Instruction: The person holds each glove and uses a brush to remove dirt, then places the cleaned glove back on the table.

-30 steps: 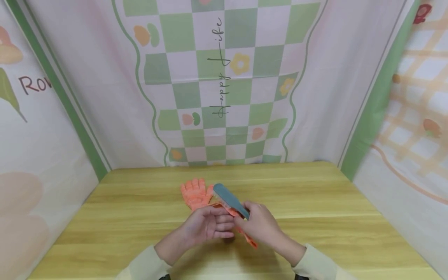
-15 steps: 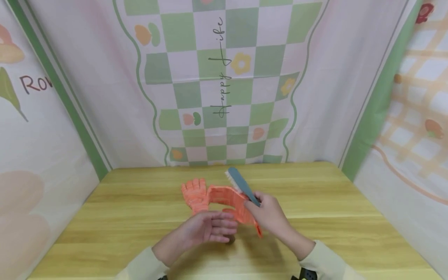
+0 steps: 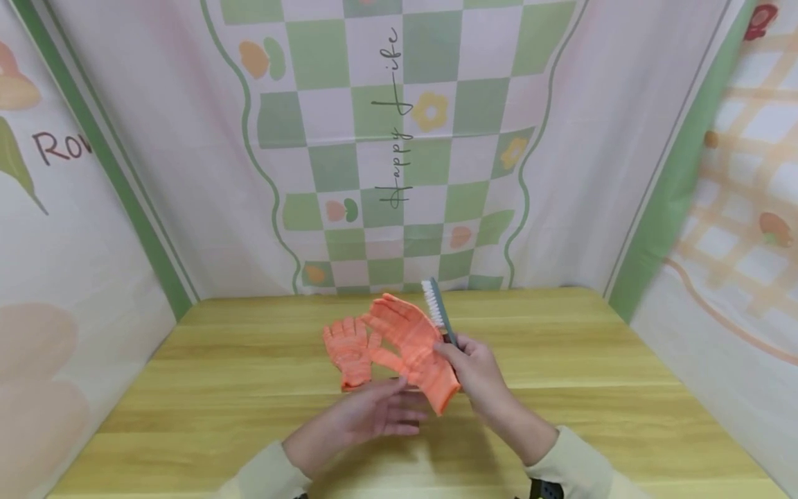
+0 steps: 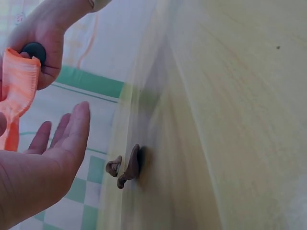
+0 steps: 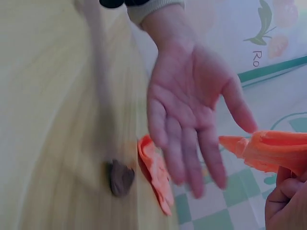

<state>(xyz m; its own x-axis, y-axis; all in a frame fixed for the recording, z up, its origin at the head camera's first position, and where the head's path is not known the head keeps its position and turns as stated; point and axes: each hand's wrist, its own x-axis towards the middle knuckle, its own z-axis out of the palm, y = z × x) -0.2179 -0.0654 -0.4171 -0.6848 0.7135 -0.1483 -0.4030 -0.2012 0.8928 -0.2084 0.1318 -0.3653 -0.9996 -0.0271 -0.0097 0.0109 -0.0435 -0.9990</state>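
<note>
In the head view my right hand (image 3: 483, 374) holds an orange knit glove (image 3: 420, 346) by its cuff side together with a brush (image 3: 439, 308). The brush has a blue-grey back and white bristles and points up and away. My left hand (image 3: 368, 419) is held below the glove with its fingers extended. In the right wrist view its thumb is close to the held glove (image 5: 278, 148); whether they touch I cannot tell. A second orange glove (image 3: 348, 350) lies on the table, fingers pointing to the back.
A brown, crumpled lump (image 5: 121, 178) sits on the wooden table (image 3: 249, 416), hidden behind my left hand in the head view. In the left wrist view a smaller brown piece (image 4: 113, 166) appears beside the larger one. Patterned curtains (image 3: 399, 152) stand behind the table and at both sides.
The brush has swung steeper, bristles now facing left. The held glove has risen and turned, so its broad side and fingers show. My left hand has lowered slightly and turned, thumb uppermost.
</note>
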